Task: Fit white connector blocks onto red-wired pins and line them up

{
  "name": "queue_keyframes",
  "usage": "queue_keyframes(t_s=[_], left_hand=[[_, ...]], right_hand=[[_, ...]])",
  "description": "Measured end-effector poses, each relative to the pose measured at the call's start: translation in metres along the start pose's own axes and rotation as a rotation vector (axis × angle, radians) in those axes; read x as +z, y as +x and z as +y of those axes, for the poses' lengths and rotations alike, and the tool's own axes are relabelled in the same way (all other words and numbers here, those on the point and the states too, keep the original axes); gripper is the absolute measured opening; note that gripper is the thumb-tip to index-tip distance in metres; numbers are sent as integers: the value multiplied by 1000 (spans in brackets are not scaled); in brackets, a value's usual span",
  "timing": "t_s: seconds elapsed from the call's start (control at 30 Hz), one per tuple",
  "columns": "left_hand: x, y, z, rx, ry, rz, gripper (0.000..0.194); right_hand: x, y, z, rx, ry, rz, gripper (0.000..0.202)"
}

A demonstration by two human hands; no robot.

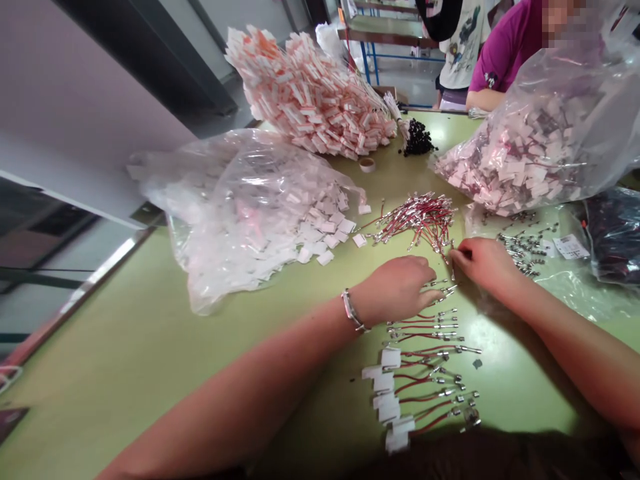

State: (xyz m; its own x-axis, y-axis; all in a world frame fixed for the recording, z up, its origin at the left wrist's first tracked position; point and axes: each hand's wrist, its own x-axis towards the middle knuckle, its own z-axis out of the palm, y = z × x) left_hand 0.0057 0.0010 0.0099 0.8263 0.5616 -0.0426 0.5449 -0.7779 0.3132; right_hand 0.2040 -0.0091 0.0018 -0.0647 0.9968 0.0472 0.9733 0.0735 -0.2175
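Note:
My left hand [397, 288], with a bracelet [353, 311] at its wrist, lies low over the upper end of a row of short red wires [425, 325]. Its thumb and fingers are apart, with metal wire ends showing between and beside them. My right hand [484, 263] pinches a short red wire with metal ends [453, 261] by the edge of a tangled wire pile [417, 217]. Nearer to me, several wires in the row carry white tags [390, 380] at the left and small metal-capped fuses [456, 379] at the right.
Left stands a clear bag of white tags [260, 213]; behind it lies a heap of orange-and-white tagged leads [320, 100]. A tape roll [367, 165] and black-tipped bundle [419, 137] lie beyond. A full bag [530, 147] and loose fuses [525, 250] are right. A person in purple [510, 47] sits opposite.

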Motion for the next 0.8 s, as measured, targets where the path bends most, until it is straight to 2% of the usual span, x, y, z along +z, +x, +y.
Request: queue_keyframes(t_s=[0.17, 0.27, 0.37, 0.47, 0.53, 0.6, 0.67, 0.73, 0.8], left_hand=[[1, 4, -1, -208, -342, 156, 39], [5, 7, -5, -410, -730, 220, 32], [9, 10, -6, -514, -1146, 238, 26], [13, 10, -3, -490, -1410, 251, 27], [13, 9, -1, -471, -1511, 282, 24], [11, 6, -1, -471, -1560, 352, 22], [4, 4, -3, -490, -1549, 470, 22], [-3, 3, -6, -500, -1528, 608, 21], [-8, 3, -9, -500, -1535, 671, 19]], right_hand=[[13, 2, -3, 38, -43, -18, 30], [9, 4, 4, 103, 146, -18, 23], [3, -1, 1, 171, 416, 45, 19], [0, -17, -21, 7, 444, 79, 19], [-2, -26, -35, -134, 356, 55, 20], [-7, -27, -37, -225, 327, 40, 23], [-15, -20, -20, -224, 315, 63, 27], [-25, -6, 12, -146, 212, 112, 24], [-33, 7, 50, -54, 68, 126, 21]])
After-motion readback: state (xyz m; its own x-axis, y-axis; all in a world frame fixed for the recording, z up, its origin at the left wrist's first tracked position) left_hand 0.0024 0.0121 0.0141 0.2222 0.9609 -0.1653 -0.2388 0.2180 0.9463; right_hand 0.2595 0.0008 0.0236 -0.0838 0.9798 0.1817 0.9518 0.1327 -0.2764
